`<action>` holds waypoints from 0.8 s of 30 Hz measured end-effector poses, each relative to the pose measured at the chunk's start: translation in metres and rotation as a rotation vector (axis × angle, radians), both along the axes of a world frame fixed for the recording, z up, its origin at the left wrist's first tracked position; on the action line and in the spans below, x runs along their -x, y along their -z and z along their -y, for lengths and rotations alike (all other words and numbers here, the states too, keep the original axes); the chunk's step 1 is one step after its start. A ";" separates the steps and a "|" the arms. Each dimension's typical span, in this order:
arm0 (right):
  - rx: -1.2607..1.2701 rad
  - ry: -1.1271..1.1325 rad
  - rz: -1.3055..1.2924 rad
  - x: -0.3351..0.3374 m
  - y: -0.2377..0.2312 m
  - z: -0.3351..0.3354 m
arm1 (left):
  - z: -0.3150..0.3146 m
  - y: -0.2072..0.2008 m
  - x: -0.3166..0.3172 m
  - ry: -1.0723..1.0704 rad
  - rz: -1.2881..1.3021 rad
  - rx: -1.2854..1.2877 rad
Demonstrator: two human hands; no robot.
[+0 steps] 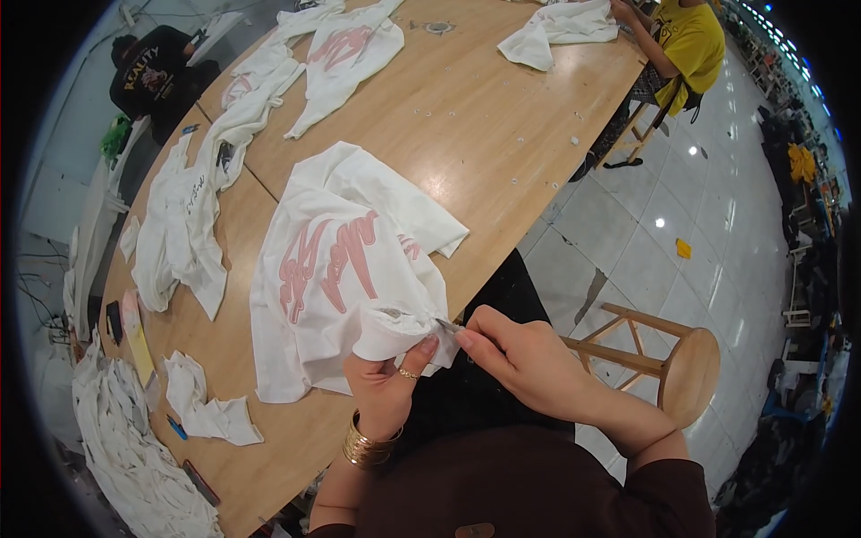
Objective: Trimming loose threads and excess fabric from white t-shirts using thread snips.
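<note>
A white T-shirt with a pink print lies crumpled on the wooden table in front of me. My left hand, with a ring and gold bangles, pinches a bunched edge of that shirt at the table's near edge. My right hand holds a small metal tool whose tip touches the same bunched fabric.
More white shirts lie across the table, with a pile at the left end. A person in yellow sits at the far side handling a white shirt. A wooden stool stands on the tiled floor at my right.
</note>
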State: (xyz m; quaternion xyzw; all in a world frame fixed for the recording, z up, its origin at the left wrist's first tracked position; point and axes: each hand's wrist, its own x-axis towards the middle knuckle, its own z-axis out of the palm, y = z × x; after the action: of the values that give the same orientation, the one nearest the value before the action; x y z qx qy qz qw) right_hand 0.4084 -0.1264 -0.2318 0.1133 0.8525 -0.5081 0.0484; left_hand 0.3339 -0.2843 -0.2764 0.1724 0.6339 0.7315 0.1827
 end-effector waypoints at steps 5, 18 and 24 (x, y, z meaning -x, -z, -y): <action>0.137 0.006 -0.006 0.002 0.000 -0.003 | -0.001 0.002 0.000 -0.005 0.034 -0.062; -0.198 -0.063 -0.030 0.000 0.000 -0.004 | 0.002 0.008 0.002 -0.003 -0.091 0.062; -0.355 -0.066 -0.070 -0.001 0.000 -0.001 | 0.002 0.009 0.005 0.005 -0.152 0.105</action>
State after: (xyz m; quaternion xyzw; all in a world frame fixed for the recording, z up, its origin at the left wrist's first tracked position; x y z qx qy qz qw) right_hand 0.4095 -0.1255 -0.2318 0.0743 0.9332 -0.3512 0.0145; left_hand 0.3293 -0.2859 -0.2856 0.2193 0.6831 0.6814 0.1449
